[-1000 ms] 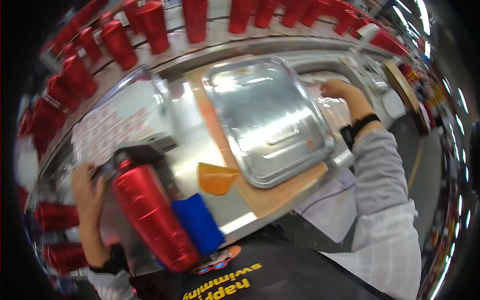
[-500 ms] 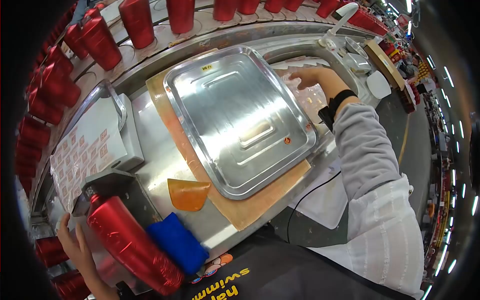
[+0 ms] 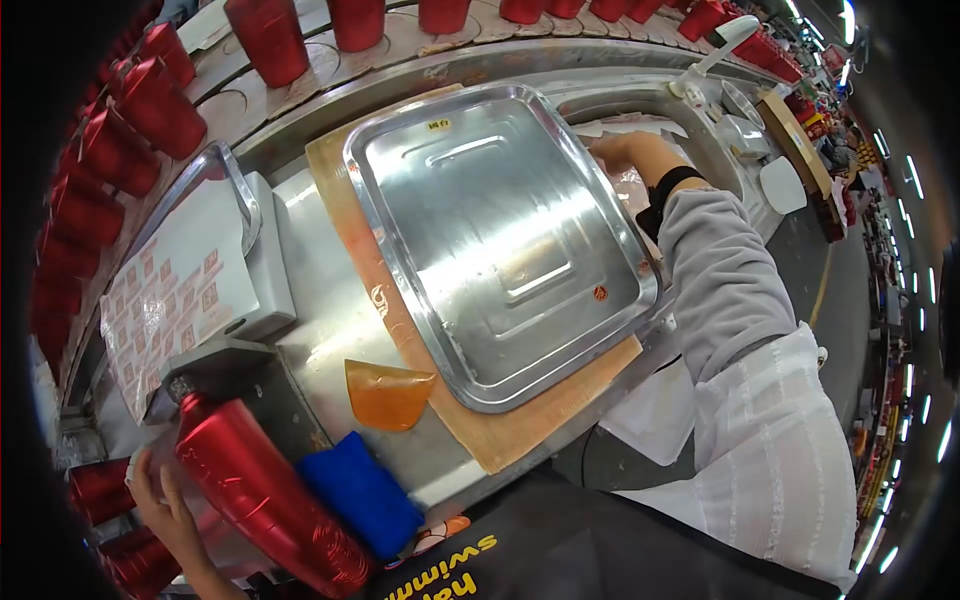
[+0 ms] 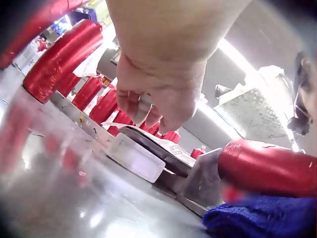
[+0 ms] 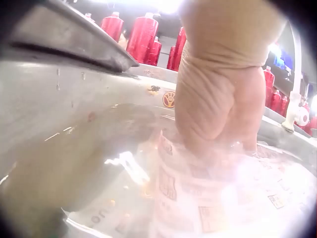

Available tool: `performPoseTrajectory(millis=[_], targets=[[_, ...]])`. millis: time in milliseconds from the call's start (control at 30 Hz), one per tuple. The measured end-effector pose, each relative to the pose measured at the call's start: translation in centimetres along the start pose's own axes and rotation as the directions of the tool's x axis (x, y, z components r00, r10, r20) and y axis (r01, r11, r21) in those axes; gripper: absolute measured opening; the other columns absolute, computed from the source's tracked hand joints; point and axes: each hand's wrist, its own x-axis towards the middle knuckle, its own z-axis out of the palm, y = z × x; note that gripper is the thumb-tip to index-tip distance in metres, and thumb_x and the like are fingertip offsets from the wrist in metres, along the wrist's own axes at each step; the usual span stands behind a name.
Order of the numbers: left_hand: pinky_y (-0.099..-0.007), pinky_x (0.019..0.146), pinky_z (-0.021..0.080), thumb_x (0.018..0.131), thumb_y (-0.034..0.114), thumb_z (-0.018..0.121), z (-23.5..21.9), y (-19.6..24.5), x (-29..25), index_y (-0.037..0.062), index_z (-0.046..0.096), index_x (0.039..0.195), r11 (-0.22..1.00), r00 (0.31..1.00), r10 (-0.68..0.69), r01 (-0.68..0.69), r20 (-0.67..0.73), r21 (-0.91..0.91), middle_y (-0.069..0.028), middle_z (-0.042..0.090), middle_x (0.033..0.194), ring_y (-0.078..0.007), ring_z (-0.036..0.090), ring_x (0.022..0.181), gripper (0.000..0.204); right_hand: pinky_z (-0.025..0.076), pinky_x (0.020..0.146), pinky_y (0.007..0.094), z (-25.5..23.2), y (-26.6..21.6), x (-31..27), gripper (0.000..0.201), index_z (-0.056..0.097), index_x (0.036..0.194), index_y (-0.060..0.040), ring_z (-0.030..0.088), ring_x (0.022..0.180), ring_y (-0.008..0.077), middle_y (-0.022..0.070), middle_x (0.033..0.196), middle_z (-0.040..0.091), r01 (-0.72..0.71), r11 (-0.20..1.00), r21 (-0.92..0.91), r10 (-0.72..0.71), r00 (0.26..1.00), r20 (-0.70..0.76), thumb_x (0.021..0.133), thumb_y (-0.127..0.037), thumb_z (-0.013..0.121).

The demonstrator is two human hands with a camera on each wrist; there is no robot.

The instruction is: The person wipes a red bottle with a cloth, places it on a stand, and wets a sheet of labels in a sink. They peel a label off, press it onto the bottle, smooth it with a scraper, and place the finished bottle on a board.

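My left hand [image 3: 178, 530] hovers at the lower left beside a red bottle [image 3: 262, 490], which lies slanted with its neck near a grey metal bracket [image 3: 225, 360]. Its fingers hang loosely curled in the left wrist view, with nothing in them and a pale wrap on one finger. At the upper right, my right hand [image 3: 640, 150] reaches down into a metal sink. The right wrist view has this hand [image 5: 218, 109] low among wet printed sheets [image 5: 183, 198] lying in water; its fingers are hidden.
An upturned metal tray [image 3: 500, 230] lies on a tan board [image 3: 560, 410]. Nearer are an orange scraper [image 3: 388, 395] and a folded blue cloth [image 3: 362, 495]. Printed sheets [image 3: 165, 300] lie at left. Red bottles [image 3: 265, 40] line the back; a white faucet [image 3: 710, 70] stands by the sink.
The head view has shifted. My left hand has drawn down, away from the bottle's neck and the left sheets. My right hand has dipped lower, its fingers now out of sight behind the tray's edge.
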Motion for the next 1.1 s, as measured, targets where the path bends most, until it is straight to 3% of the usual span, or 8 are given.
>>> performPoseTrajectory(millis=[167, 267, 367, 467, 667, 767, 867, 1100], targets=[[-0.0345, 0.102, 0.037, 0.095, 0.009, 0.051, 0.3, -0.2, 0.2, -0.0032, 0.054, 0.123, 0.994, 0.999, -0.053, 0.052, -0.006, -0.094, -0.0151, 0.058, 0.120, -0.0259, 0.053, 0.116, 0.031, 0.044, 0.100, 0.0444, -3.6, -3.3, -7.3, 0.051, 0.049, 0.135, -0.0116, 0.049, 0.126, 0.0335, 0.0139, 0.139, 0.049, -0.088, 0.996, -0.028, 0.088, 0.996, -0.001, 0.084, -0.006, 0.055], [-0.0323, 0.101, 0.038, 0.096, 0.010, 0.050, 0.8, -1.4, 0.4, -0.0036, 0.054, 0.124, 0.984, 0.996, -0.090, 0.089, -0.003, -0.156, -0.0136, 0.058, 0.121, -0.0227, 0.053, 0.115, 0.031, 0.046, 0.092, 0.0461, -0.7, -0.9, -4.3, 0.035, 0.061, 0.115, -0.0097, 0.059, 0.110, 0.0361, 0.0188, 0.115, 0.062, -0.045, 0.996, 0.073, 0.058, 0.981, -0.188, 0.081, -0.008, 0.054], [-0.0311, 0.101, 0.037, 0.097, 0.011, 0.050, 0.8, -1.8, 1.0, -0.0034, 0.054, 0.125, 0.962, 0.987, -0.161, 0.161, 0.015, -0.221, -0.0123, 0.057, 0.121, -0.0204, 0.053, 0.115, 0.032, 0.047, 0.089, 0.0457, -0.2, -0.1, -4.0, 0.027, 0.066, 0.104, -0.0090, 0.061, 0.105, 0.0366, 0.0181, 0.106, 0.065, 0.012, 0.990, -0.138, -0.038, 0.981, -0.192, 0.081, -0.009, 0.052], [-0.0306, 0.101, 0.037, 0.098, 0.013, 0.050, 0.9, -2.9, 1.3, -0.0030, 0.055, 0.125, 0.944, 0.986, -0.166, 0.157, -0.007, -0.290, -0.0116, 0.057, 0.121, -0.0189, 0.053, 0.115, 0.032, 0.048, 0.086, 0.0448, 1.3, 1.8, -3.7, 0.022, 0.069, 0.095, -0.0080, 0.063, 0.098, 0.0363, 0.0178, 0.103, 0.066, 0.072, 0.995, 0.075, -0.037, 0.918, -0.395, 0.079, -0.009, 0.054], [-0.0270, 0.099, 0.037, 0.098, 0.018, 0.052, 1.7, -6.3, 3.0, 0.0027, 0.051, 0.132, 0.906, 0.960, -0.260, 0.205, -0.106, -0.370, -0.0097, 0.052, 0.129, -0.0179, 0.049, 0.119, 0.038, 0.049, 0.080, 0.0442, 2.3, 3.3, -5.0, 0.020, 0.068, 0.095, -0.0061, 0.063, 0.091, 0.0372, 0.0190, 0.099, 0.067, 0.132, 0.976, 0.175, -0.020, 0.848, -0.529, 0.079, -0.011, 0.057], [-0.0288, 0.100, 0.035, 0.097, 0.027, 0.053, 0.9, -5.2, 4.8, 0.0075, 0.044, 0.138, 0.699, 0.873, -0.487, 0.399, 0.014, -0.593, -0.0074, 0.046, 0.136, -0.0179, 0.044, 0.124, 0.047, 0.049, 0.079, 0.0441, 2.3, 4.0, -5.7, 0.021, 0.067, 0.097, -0.0056, 0.063, 0.092, 0.0380, 0.0196, 0.094, 0.067, 0.177, 0.963, 0.204, -0.027, 0.812, -0.583, 0.080, -0.011, 0.057], [-0.0339, 0.100, 0.033, 0.096, 0.035, 0.053, 1.5, -6.4, 6.5, 0.0103, 0.040, 0.141, 0.619, 0.838, -0.543, 0.449, 0.062, -0.645, -0.0049, 0.042, 0.140, -0.0181, 0.042, 0.125, 0.053, 0.049, 0.079, 0.0441, 1.5, 3.9, -7.4, 0.021, 0.065, 0.099, -0.0063, 0.063, 0.089, 0.0386, 0.0192, 0.092, 0.067, 0.137, 0.963, 0.230, 0.048, 0.757, -0.652, 0.080, -0.011, 0.058], [-0.0364, 0.095, 0.035, 0.090, 0.046, 0.058, 3.8, -11.2, 9.3, 0.0140, 0.045, 0.137, 0.243, 0.763, -0.427, 0.614, 0.485, -0.751, -0.0032, 0.046, 0.137, -0.0195, 0.046, 0.119, 0.058, 0.048, 0.078, 0.0427, -2.9, 4.6, -12.0, 0.020, 0.063, 0.100, -0.0069, 0.063, 0.090, 0.0355, 0.0165, 0.093, 0.066, 0.176, 0.957, 0.230, 0.057, 0.663, -0.746, 0.081, -0.005, 0.056]])
